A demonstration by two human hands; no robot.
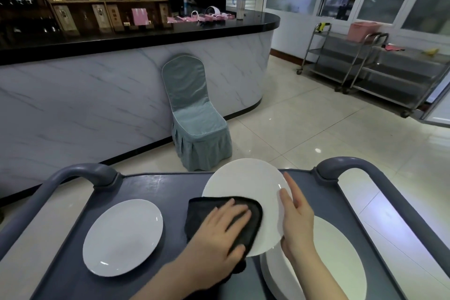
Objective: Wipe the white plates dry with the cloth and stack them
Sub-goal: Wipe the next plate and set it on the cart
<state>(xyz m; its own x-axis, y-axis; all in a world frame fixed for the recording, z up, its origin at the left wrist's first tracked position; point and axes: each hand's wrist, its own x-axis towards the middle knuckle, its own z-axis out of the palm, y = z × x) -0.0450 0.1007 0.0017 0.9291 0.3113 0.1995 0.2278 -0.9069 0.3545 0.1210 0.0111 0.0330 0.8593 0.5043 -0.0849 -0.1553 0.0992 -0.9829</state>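
Observation:
A tilted white plate (246,178) is raised over the grey cart top (155,185). My right hand (297,214) holds its right rim, thumb on the face and fingers along the edge. My left hand (219,229) lies flat on a black cloth (253,224) and presses it against the plate's lower left part. The cloth drapes over the plate's near edge. A single white plate (123,236) lies flat on the cart's left side. At the lower right sits a stack of white plates (341,263), partly hidden behind my right forearm.
The cart has raised grey handles at the left (73,173) and right (348,165). Beyond it stand a covered teal chair (194,117) and a marble-fronted counter (97,95). Steel trolleys (365,68) stand at the far right on the tiled floor.

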